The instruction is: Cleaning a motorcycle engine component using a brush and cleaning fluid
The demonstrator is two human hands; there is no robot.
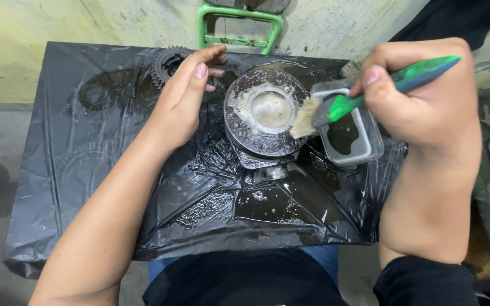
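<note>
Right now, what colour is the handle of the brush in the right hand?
Green, with dark worn patches, on the brush handle held by the right hand; the head view shows it.

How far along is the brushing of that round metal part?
Partly done: the round part is wet and foamy on top, and liquid has pooled on the black sheet. In hand: the right hand holds the brush, bristles at the part's rim beside the tray of dark liquid; the left hand rests by the part. Left: the gear behind looks untouched.

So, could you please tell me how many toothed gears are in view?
1: a dark gear on the black plastic sheet, just beyond the left hand. Others may be hidden.
</note>
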